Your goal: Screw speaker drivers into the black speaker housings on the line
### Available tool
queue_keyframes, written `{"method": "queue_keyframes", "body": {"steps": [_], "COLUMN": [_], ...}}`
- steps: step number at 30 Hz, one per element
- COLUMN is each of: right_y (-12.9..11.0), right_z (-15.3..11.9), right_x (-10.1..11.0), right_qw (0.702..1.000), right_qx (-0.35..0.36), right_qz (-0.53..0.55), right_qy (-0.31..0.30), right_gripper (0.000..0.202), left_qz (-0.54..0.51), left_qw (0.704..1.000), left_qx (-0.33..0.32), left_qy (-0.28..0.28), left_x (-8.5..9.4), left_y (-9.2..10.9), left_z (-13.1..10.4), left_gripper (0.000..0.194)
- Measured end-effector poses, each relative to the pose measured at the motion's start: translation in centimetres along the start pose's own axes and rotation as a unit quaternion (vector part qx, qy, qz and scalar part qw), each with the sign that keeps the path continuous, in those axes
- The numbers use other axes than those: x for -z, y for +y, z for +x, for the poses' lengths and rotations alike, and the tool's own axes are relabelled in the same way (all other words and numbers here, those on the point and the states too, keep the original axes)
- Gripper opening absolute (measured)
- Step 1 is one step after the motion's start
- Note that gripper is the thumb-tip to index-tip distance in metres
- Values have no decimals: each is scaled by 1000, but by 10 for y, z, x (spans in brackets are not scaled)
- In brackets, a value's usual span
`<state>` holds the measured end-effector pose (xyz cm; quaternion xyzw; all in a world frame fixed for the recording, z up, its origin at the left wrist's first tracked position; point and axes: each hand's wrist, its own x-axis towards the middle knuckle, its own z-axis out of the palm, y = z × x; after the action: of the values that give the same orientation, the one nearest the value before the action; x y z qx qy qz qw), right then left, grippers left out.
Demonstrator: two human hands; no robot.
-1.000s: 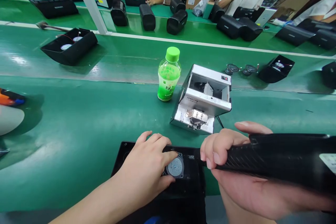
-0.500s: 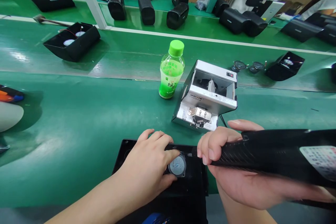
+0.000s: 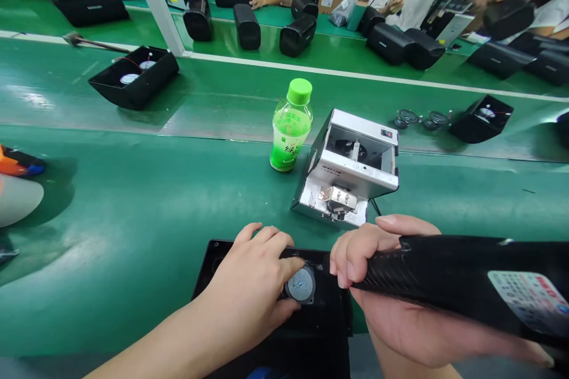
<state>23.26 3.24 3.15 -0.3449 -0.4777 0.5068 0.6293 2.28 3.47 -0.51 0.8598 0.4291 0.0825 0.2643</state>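
The fingers of the left hand pinch a round grey disc between index finger and thumb, the others extended toward the far rim of a black housing. The disc lies inside this housing, at the near edge of the green desk. The fingers of the right hand curl around a black tool, its front end directed at the housing; whether the tip makes contact cannot be told. Beyond stand a silver machine and, to its left, a green-capped bottle. Farther left lies an open black enclosure.
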Motion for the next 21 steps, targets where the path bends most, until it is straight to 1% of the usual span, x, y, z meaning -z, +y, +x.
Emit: {"method": "queue_keyframes", "body": {"steps": [3,8,13,19,21], "right_y": [4,4,1,0,0], "right_z": [-3,-6,-4,-5,-5], "right_x": [1,-2,-3,0,2], "right_qw": [999,998,999,999,1000], "right_qx": [34,58,39,35,13], "right_qz": [5,-11,11,10,15], "right_qy": [-19,4,16,17,16], "right_gripper": [68,65,60,61,64], "left_qz": [-2,-4,-4,2,2], "left_qw": [1000,1000,1000,1000,1000], "left_qx": [3,5,6,5,4], "left_qy": [0,0,0,4,5], "left_x": [-1,-2,-2,-3,-4], "left_y": [0,0,1,0,-1], "left_z": [0,2,2,-1,-2], "left_gripper": [44,42,43,42,43]}}
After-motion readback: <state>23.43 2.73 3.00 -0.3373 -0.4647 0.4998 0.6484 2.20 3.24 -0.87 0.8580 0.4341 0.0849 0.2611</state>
